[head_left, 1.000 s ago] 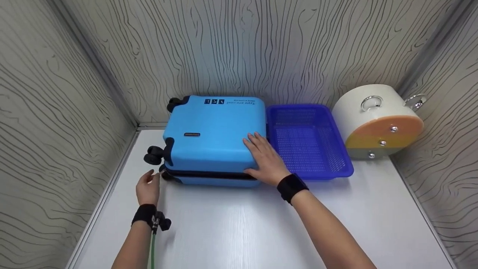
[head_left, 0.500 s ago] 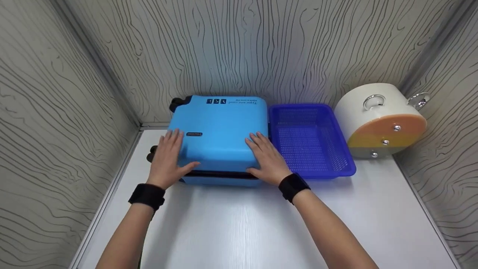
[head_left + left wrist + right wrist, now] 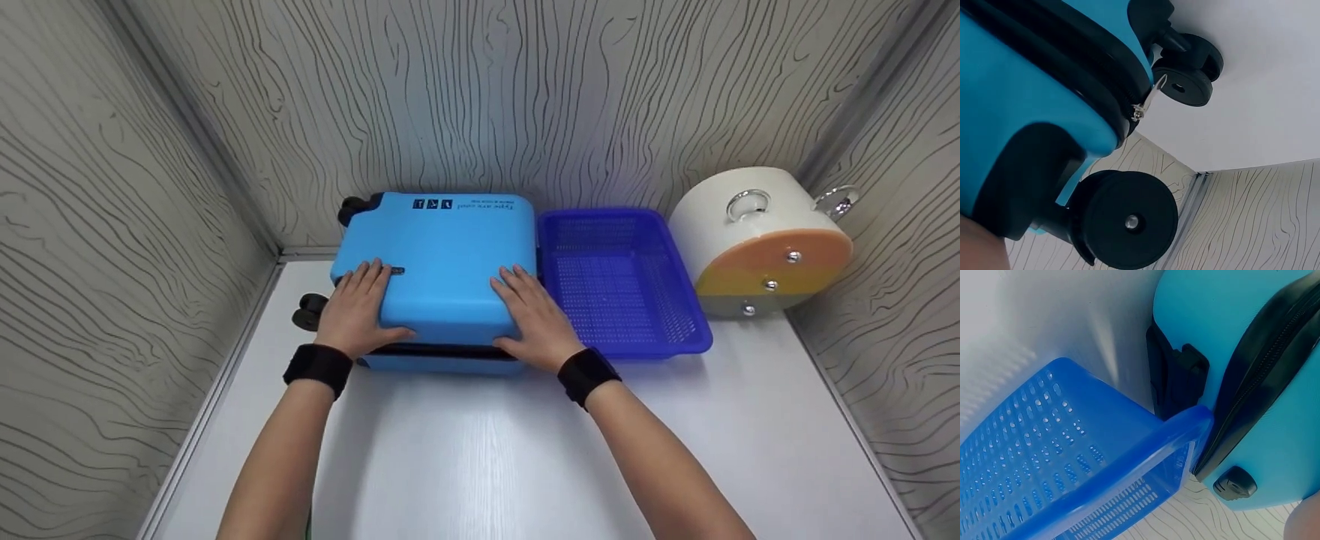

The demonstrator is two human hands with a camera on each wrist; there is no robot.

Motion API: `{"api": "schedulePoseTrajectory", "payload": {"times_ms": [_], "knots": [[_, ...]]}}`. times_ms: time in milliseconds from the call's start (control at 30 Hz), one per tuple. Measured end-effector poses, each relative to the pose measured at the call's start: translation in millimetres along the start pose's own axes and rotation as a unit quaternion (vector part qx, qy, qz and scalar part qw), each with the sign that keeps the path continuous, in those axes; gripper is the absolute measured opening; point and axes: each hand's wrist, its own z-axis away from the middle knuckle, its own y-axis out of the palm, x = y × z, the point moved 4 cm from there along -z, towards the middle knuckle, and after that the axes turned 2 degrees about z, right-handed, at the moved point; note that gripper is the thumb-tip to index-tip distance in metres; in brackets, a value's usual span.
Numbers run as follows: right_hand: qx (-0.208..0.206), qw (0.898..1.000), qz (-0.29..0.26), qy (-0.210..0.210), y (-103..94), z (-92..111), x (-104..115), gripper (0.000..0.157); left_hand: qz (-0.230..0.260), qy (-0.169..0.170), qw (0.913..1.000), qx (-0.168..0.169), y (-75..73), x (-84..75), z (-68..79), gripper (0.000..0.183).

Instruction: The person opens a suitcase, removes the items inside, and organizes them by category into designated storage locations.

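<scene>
A light blue hard-shell suitcase (image 3: 450,247) lies flat on the white table against the back wall, its wheels pointing left. My left hand (image 3: 358,309) rests with straight fingers on its front left corner, the thumb along the front side. On the front right corner lies my right hand (image 3: 538,319), fingers spread over the top. In the left wrist view a metal zipper pull (image 3: 1151,97) sticks out at the end of the black zipper band, between two black wheels (image 3: 1131,220). The right wrist view shows the zipper (image 3: 1266,363) running along the suitcase's side.
A blue plastic basket (image 3: 697,330) with perforated walls stands right beside the suitcase. Further right is a white rounded case (image 3: 720,202) with orange, yellow and grey drawer fronts and silver ring handles. Wood-grain walls enclose the table (image 3: 465,457) at the back and sides.
My left hand has left the zipper end by the wheels, come up onto the suitcase's top, then shifted slightly right. My right hand stays in place on the suitcase.
</scene>
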Motion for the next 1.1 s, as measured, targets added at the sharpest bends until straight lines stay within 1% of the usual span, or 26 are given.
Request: {"api": "schedulePoseTrajectory", "payload": {"times_ms": [200, 400, 500, 633, 733, 867, 933, 967, 1033, 1100], "knots": [[0.008, 1.0, -0.003, -0.019, -0.1, -4.2, -0.8, 0.1, -0.004, -0.019, 0.9998, -0.01, -0.1, -0.3, 8.0, 0.122], [0.013, 0.999, 0.002, -0.03, -4.3, -4.2, -8.3, 0.099, -0.013, -0.035, 0.9989, -0.028, -1.4, -14.0, 17.3, 0.12], [0.015, 0.999, 0.026, -0.027, -6.7, -4.0, -13.8, 0.099, -0.018, -0.037, 0.9985, -0.037, -3.0, -22.2, 22.1, 0.115], [0.019, 0.996, 0.085, -0.013, -9.2, -5.0, -21.4, 0.098, -0.012, -0.033, 0.999, -0.028, -5.4, -30.7, 28.4, 0.104], [0.022, 0.991, 0.134, -0.004, -10.6, -7.8, -26.0, 0.097, 0.002, -0.02, 0.9996, -0.023, -9.1, -35.4, 33.8, 0.096], [0.032, 0.981, 0.191, -0.011, -11.6, -15.1, -29.0, 0.097, 0.022, -0.002, 0.9994, -0.028, -17.7, -37.5, 42.9, 0.084], [0.037, 0.977, 0.212, -0.013, -12.3, -18.6, -30.7, 0.098, 0.038, 0.009, 0.999, -0.024, -21.9, -37.3, 47.4, 0.075], [0.04, 0.975, 0.22, -0.011, -12.7, -20.1, -31.9, 0.099, 0.049, 0.013, 0.9985, -0.019, -23.8, -37.0, 49.1, 0.069], [0.048, 0.974, 0.221, 0.0, -13.6, -22.1, -34.5, 0.1, 0.077, 0.022, 0.9968, -0.002, -28.0, -35.4, 51.8, 0.057], [0.052, 0.976, 0.211, 0.008, -14.6, -23.6, -35.9, 0.097, 0.115, 0.023, 0.993, 0.014, -33.9, -30.6, 53.8, 0.052]]}}
